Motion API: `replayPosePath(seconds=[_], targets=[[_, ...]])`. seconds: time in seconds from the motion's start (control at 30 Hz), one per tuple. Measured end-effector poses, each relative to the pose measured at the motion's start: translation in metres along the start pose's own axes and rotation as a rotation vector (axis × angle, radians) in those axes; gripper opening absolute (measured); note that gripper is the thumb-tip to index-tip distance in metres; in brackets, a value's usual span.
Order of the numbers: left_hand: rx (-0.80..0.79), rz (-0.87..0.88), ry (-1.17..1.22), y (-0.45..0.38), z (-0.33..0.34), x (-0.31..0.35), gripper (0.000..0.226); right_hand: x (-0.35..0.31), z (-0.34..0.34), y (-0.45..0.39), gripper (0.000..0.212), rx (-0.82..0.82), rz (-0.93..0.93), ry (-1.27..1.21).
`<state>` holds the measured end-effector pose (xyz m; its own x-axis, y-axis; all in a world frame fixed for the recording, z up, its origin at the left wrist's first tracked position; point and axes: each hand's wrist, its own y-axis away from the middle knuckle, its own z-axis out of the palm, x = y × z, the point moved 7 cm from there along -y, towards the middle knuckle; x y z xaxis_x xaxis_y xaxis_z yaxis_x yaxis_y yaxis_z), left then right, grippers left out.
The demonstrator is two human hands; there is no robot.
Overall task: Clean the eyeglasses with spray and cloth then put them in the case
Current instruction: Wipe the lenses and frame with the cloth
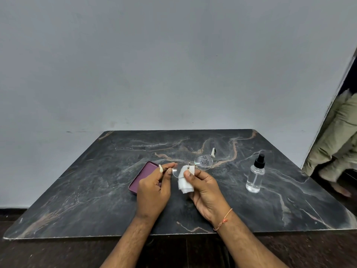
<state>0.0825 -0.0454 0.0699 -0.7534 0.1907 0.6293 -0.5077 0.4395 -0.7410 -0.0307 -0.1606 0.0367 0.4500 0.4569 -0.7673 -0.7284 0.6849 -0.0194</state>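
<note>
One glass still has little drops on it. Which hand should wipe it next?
The right hand, probably. It already holds the white cloth, right beside the wet lens. The left hand is busy pinching the eyeglasses' arm to steady them.

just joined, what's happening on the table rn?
A person is cleaning eyeglasses above a dark marble table. The left hand pinches one temple arm, while the right hand presses a white cloth onto the lens nearer that hand. The other lens shows spray droplets, so it looks not yet wiped. The purple case lies on the table, partly behind the left hand. The spray bottle stands upright to the right, untouched.
</note>
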Motion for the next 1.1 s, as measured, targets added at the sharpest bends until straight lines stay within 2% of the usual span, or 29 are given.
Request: replayPosePath(seconds=[0.17, 0.3, 0.43, 0.5, 0.67, 0.83, 0.9, 1.0, 1.1], targets=[[-0.027, -0.011, 0.005, 0.000, 0.002, -0.001, 0.023, -0.001, 0.007, 0.006, 0.019, -0.058, 0.046, 0.036], [-0.041, -0.064, 0.049, 0.001, 0.004, -0.010, 0.022, 0.004, 0.007, 0.004, 0.023, -0.093, 0.089, 0.053], [-0.014, -0.077, 0.064, 0.001, 0.003, -0.008, 0.024, 0.001, 0.006, 0.003, 0.017, -0.060, 0.033, 0.017], [-0.010, -0.066, 0.073, 0.000, 0.003, -0.005, 0.025, -0.001, 0.006, 0.003, 0.018, -0.048, 0.015, -0.011], [-0.032, -0.055, 0.104, 0.001, 0.003, -0.007, 0.032, 0.002, 0.000, 0.000, 0.038, 0.020, 0.044, -0.002], [-0.024, -0.086, 0.114, -0.001, 0.002, -0.006, 0.021, 0.004, 0.002, 0.000, 0.040, -0.040, 0.069, -0.007], [-0.033, -0.120, 0.116, 0.000, 0.002, -0.007, 0.024, 0.004, 0.005, 0.000, 0.042, -0.071, 0.066, -0.014], [-0.034, -0.138, 0.093, 0.000, 0.002, -0.007, 0.033, 0.005, 0.007, 0.002, 0.035, -0.089, 0.034, 0.060], [-0.019, -0.145, 0.084, -0.002, 0.002, -0.008, 0.025, 0.007, 0.009, 0.002, 0.031, -0.071, 0.011, 0.136]])
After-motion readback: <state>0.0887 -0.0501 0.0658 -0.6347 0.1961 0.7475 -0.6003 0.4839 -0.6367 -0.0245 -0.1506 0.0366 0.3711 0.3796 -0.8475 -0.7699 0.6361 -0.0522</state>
